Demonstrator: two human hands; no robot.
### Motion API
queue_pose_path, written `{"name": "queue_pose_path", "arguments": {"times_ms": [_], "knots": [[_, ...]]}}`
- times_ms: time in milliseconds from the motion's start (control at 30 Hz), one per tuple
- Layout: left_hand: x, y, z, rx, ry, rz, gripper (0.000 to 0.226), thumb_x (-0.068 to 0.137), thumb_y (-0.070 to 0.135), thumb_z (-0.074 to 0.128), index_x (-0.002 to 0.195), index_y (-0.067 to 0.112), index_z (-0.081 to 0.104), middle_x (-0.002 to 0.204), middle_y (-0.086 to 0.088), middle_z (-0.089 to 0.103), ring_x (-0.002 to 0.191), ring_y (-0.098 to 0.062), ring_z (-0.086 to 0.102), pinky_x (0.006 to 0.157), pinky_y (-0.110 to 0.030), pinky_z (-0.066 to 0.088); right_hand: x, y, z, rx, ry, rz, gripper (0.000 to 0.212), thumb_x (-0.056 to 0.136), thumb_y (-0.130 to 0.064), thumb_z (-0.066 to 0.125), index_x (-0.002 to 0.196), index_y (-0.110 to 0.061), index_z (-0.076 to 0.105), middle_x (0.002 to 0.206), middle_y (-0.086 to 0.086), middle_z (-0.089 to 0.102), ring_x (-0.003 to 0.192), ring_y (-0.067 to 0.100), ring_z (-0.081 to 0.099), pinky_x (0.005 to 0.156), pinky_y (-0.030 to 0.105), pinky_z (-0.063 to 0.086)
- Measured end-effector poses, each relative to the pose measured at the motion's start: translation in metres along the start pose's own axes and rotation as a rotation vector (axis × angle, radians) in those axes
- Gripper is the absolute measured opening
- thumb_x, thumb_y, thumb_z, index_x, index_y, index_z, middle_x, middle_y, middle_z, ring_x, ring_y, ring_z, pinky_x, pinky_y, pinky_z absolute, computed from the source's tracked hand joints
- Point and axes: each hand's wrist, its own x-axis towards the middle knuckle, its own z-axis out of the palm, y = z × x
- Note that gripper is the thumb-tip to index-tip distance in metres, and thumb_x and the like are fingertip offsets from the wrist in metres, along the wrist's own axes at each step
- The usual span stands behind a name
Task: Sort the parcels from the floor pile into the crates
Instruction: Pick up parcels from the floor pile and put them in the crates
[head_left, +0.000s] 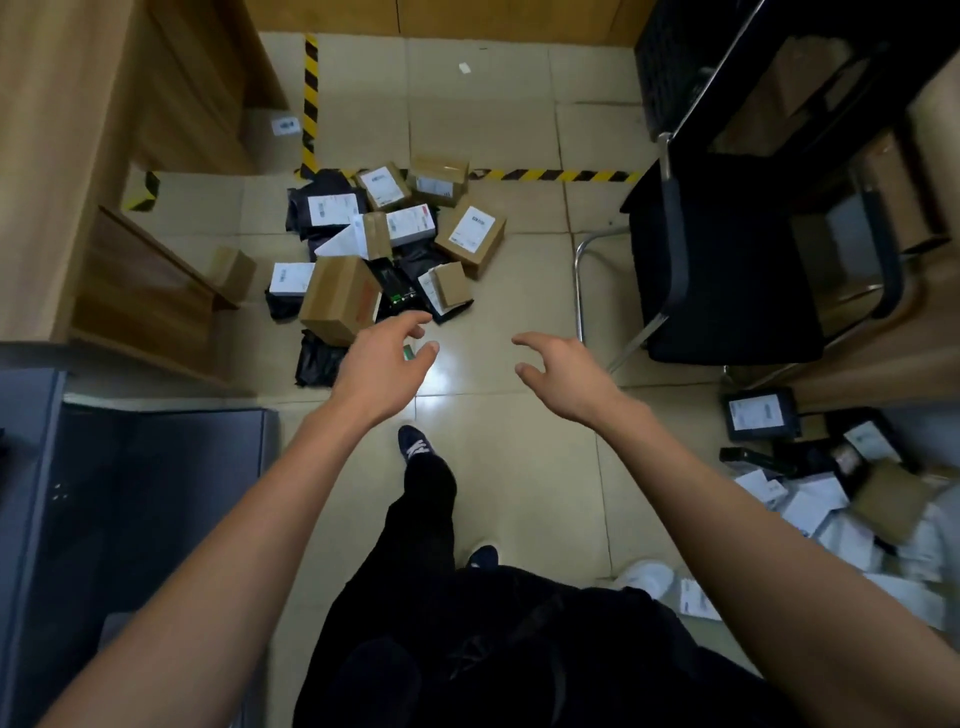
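Note:
A pile of parcels lies on the tiled floor ahead: several brown cardboard boxes such as a large one (337, 299) and a labelled one (470, 234), mixed with black poly bags (322, 208) bearing white labels. My left hand (387, 364) reaches out above the pile's near edge, fingers loosely spread, holding nothing. My right hand (563, 374) is stretched forward to the right of it over bare floor, fingers relaxed and empty. A grey crate (31, 519) stands at my lower left. More parcels (841, 499) lie in a heap at the lower right.
A black office chair (727, 270) stands to the right of the pile. Wooden furniture (78, 182) lines the left side. Yellow-black hazard tape (310, 104) marks the floor behind the pile. My dark-trousered legs and shoe (415, 447) are below my hands.

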Motion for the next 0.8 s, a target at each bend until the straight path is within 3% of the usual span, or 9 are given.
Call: {"name": "queue_pose_path", "arguments": {"times_ms": [100, 233, 400, 600, 700, 800], "knots": [[0.058, 0.003, -0.022, 0.039, -0.004, 0.033, 0.041, 0.102, 0.038, 0.055, 0.141, 0.026, 0.057, 0.13, 0.004, 0.066, 0.102, -0.018, 0.068, 0.092, -0.034, 0.05, 0.05, -0.009, -0.025, 0.038, -0.013, 0.065, 0.045, 0.1, -0.029, 0.056, 0.144, -0.022, 0.053, 0.137, 0.007, 0.063, 0.127, 0.029, 0.055, 0.106, 0.041, 0.046], [0.124, 0.025, -0.056, 0.087, -0.02, 0.075, 0.042, 0.103, 0.041, 0.053, 0.141, 0.025, 0.057, 0.129, 0.002, 0.067, 0.115, -0.019, 0.062, 0.092, -0.034, 0.049, 0.105, -0.024, -0.06, 0.151, 0.022, 0.122, 0.044, 0.1, -0.031, 0.055, 0.144, -0.026, 0.053, 0.133, 0.01, 0.063, 0.11, 0.026, 0.06, 0.091, 0.033, 0.048], [0.193, 0.056, -0.077, 0.097, -0.052, 0.107, 0.04, 0.103, 0.039, 0.054, 0.141, 0.026, 0.057, 0.131, 0.001, 0.066, 0.119, -0.02, 0.06, 0.098, -0.038, 0.051, 0.164, -0.023, -0.092, 0.24, 0.027, 0.14, 0.044, 0.099, -0.025, 0.057, 0.144, -0.023, 0.053, 0.126, 0.013, 0.067, 0.112, 0.029, 0.063, 0.095, 0.035, 0.049], [0.284, 0.085, -0.062, 0.092, -0.107, 0.044, 0.042, 0.102, 0.04, 0.055, 0.142, 0.026, 0.055, 0.133, 0.0, 0.065, 0.123, -0.019, 0.06, 0.102, -0.041, 0.05, 0.251, 0.02, -0.119, 0.323, -0.018, 0.186, 0.045, 0.098, -0.025, 0.059, 0.142, -0.024, 0.056, 0.129, 0.006, 0.065, 0.121, 0.024, 0.058, 0.093, 0.025, 0.041], [0.329, 0.096, -0.048, 0.089, -0.104, -0.024, 0.042, 0.102, 0.041, 0.055, 0.142, 0.028, 0.056, 0.133, 0.001, 0.065, 0.124, -0.019, 0.059, 0.104, -0.041, 0.049, 0.3, 0.047, -0.131, 0.409, -0.053, 0.192, 0.043, 0.097, -0.026, 0.061, 0.14, -0.024, 0.058, 0.133, 0.001, 0.064, 0.13, 0.025, 0.053, 0.106, 0.034, 0.044], [0.37, 0.11, -0.035, 0.073, -0.107, -0.119, 0.041, 0.102, 0.037, 0.056, 0.141, 0.025, 0.056, 0.133, -0.001, 0.065, 0.122, -0.021, 0.059, 0.102, -0.037, 0.049, 0.347, 0.07, -0.151, 0.445, -0.13, 0.198, 0.043, 0.097, -0.026, 0.06, 0.14, -0.025, 0.059, 0.139, 0.0, 0.06, 0.131, 0.02, 0.052, 0.109, 0.035, 0.043]]}}
